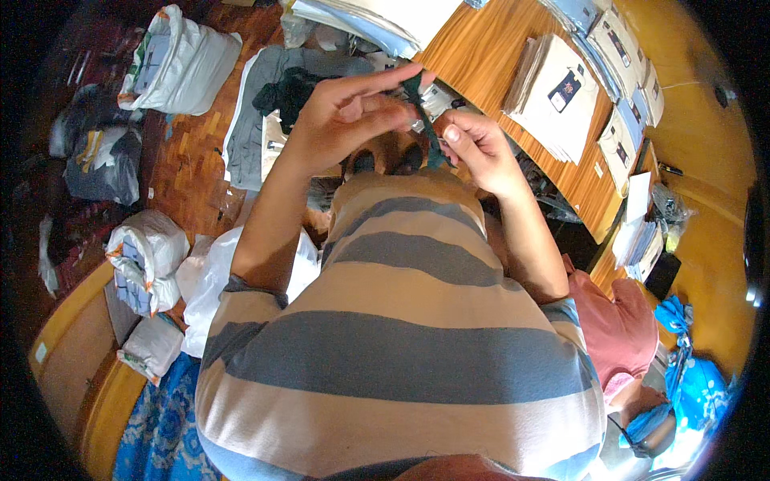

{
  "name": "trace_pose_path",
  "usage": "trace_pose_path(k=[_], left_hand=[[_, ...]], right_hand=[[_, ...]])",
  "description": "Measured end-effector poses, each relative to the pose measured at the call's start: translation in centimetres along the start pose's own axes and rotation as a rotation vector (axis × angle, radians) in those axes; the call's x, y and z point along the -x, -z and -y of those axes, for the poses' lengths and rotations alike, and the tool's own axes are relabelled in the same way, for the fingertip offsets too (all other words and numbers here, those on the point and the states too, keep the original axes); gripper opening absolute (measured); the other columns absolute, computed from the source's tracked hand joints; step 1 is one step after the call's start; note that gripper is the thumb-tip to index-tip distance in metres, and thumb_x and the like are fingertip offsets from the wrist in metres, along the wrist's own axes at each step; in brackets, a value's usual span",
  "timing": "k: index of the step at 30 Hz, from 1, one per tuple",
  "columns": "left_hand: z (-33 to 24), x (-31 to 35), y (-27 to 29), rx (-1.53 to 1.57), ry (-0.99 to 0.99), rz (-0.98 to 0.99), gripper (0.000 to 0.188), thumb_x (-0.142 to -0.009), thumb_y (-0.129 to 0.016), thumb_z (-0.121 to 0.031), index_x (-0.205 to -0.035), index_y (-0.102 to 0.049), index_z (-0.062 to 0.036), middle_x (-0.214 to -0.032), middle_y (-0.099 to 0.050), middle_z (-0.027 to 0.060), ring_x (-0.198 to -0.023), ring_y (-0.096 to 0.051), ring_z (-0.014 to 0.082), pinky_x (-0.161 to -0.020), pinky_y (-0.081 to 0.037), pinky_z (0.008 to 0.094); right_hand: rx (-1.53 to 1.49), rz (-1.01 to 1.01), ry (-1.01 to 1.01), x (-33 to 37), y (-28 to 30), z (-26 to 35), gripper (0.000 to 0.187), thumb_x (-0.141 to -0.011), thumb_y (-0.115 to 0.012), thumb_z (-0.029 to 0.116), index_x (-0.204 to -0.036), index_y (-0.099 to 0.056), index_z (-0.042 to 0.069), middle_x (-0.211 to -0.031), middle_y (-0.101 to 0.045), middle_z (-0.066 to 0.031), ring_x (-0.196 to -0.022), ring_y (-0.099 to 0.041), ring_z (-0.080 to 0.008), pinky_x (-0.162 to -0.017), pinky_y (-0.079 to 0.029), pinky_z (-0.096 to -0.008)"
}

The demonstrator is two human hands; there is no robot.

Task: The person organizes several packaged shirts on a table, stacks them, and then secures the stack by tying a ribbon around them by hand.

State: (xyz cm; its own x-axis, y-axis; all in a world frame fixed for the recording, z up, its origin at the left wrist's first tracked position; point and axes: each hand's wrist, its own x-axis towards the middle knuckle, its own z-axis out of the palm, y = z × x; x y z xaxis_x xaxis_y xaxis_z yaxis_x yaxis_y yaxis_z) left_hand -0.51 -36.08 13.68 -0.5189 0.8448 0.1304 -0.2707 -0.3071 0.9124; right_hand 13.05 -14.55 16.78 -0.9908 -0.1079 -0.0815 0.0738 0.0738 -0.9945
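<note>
In front of my torso a narrow dark green cloth strip (pixel 427 120) runs between my two hands. My left hand (pixel 353 112) has its index finger stretched along the strip's upper end and its thumb close by, with the strip at the fingertips. My right hand (pixel 477 148) is closed in a pinch, thumb against fingers, at the strip's lower end. A small shiny clear piece shows near the fingers, too small to name. Beyond my left forearm, a bunched dark green cloth (pixel 290 94) lies on grey folded garments (pixel 249 132).
To the right, a wooden table (pixel 481 52) carries stacks of packed folded shirts (pixel 553 96). White plastic bags (pixel 196 68) with folded garments stand on the parquet floor (pixel 180 160) at left. Another person in a pink top (pixel 613 321) is at the lower right, beside a blue patterned cloth bundle (pixel 698 393).
</note>
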Motion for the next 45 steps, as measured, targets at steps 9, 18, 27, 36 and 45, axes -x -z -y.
trace_pose_path(k=[9,18,27,36,45], left_hand=[[-0.6,-2.3,-3.5,-0.192,-0.224,-0.134,0.091,-0.084,-0.074,0.015,-0.161,-0.03,-0.0041,-0.165,-0.035,0.0147,-0.114,-0.071,0.028,-0.086,-0.061,0.0279],[-0.4,-4.5,-5.6,-0.22,-0.362,-0.38,0.097,-0.087,-0.066,0.02,-0.164,-0.012,-0.0038,-0.171,-0.018,0.0147,-0.103,-0.073,0.0196,-0.091,-0.061,0.0288],[-0.1,-6.2,-11.1,-0.283,-0.272,-0.291,0.11,-0.082,-0.065,0.025,-0.166,-0.003,-0.0081,-0.175,-0.005,0.0079,-0.084,-0.065,0.005,-0.068,-0.052,0.02],[1.9,-8.6,-15.7,-0.326,-0.125,-0.244,0.11,-0.081,-0.066,0.023,-0.167,-0.008,-0.0128,-0.175,-0.011,0.0062,-0.085,-0.066,0.004,-0.068,-0.051,0.0201],[3.0,-9.1,-15.8,-0.552,0.05,-0.303,0.083,-0.087,-0.07,0.01,-0.16,-0.038,-0.0135,-0.085,-0.073,-0.0028,-0.069,-0.055,-0.0003,-0.07,-0.048,0.0178]], right_hand=[[0.246,-0.077,-0.003,1.1,1.5,-0.1,0.035,-0.111,-0.052,0.025,-0.091,-0.062,-0.001,-0.075,-0.056,-0.0003,-0.067,-0.048,-0.0084,-0.064,-0.042,-0.026],[0.23,-0.259,-0.007,2.2,6.5,-1.1,0.042,-0.111,-0.052,0.033,-0.085,-0.064,0.002,-0.067,-0.052,0.0015,-0.066,-0.048,-0.0088,-0.061,-0.042,-0.028],[0.285,-0.021,-0.048,-0.3,10.5,3.0,0.05,-0.108,-0.054,0.045,-0.094,-0.071,0.0,-0.071,-0.064,-0.0049,-0.068,-0.059,-0.0129,-0.063,-0.048,-0.0319],[0.273,0.128,0.114,2.3,14.5,2.1,0.044,-0.106,-0.059,0.039,-0.089,-0.07,-0.001,-0.07,-0.064,-0.008,-0.066,-0.057,-0.0148,-0.064,-0.048,-0.0328],[0.206,0.122,0.147,3.1,15.6,0.2,0.038,-0.103,-0.065,0.036,-0.091,-0.072,0.001,-0.064,-0.061,-0.0076,-0.059,-0.054,-0.0145,-0.057,-0.042,-0.0339]])
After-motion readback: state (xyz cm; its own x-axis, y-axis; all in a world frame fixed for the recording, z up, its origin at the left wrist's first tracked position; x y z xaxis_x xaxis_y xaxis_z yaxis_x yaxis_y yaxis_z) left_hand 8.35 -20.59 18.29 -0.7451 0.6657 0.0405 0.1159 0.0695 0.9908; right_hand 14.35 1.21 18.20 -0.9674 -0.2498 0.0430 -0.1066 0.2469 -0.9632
